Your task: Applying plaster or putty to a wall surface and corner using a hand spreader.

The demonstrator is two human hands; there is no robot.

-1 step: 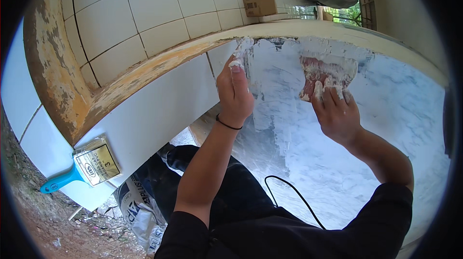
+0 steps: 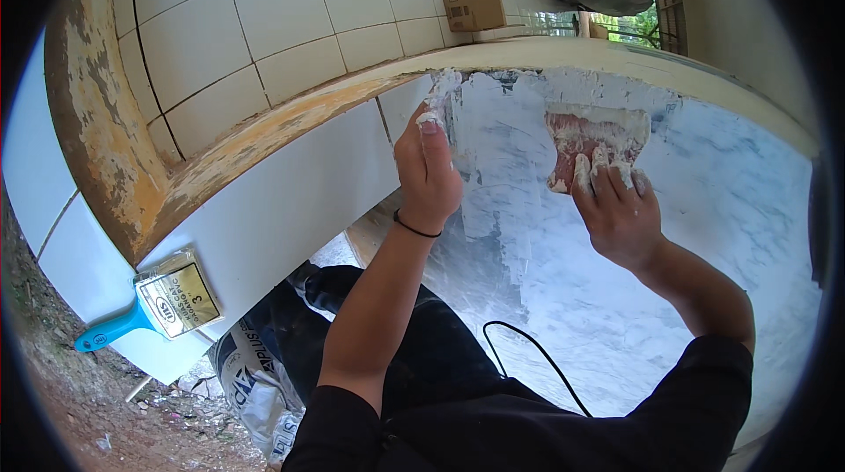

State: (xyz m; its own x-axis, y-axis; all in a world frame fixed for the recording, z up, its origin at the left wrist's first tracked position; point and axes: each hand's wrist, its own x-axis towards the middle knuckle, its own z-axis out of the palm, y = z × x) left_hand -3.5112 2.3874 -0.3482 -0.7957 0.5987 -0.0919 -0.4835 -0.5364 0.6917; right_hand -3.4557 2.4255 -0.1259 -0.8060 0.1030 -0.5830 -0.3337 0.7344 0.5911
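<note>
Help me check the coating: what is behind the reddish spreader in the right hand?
Around the reddish spreader, the white-smeared surface shows, with grey streaks toward the right. The patch directly behind cannot be seen: the spreader and right hand cover it.

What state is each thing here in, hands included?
Scraper, smeared with white paste.
Right hand, holding the scraper, fingertips pasty.
Left hand, fingers curled, thumb smeared white; grip unclear.
Wall, patchily coated.
Paintbrush, wrapped, lying flat.
Cardboard box, apparently shut.
Sack, crumpled.
</note>
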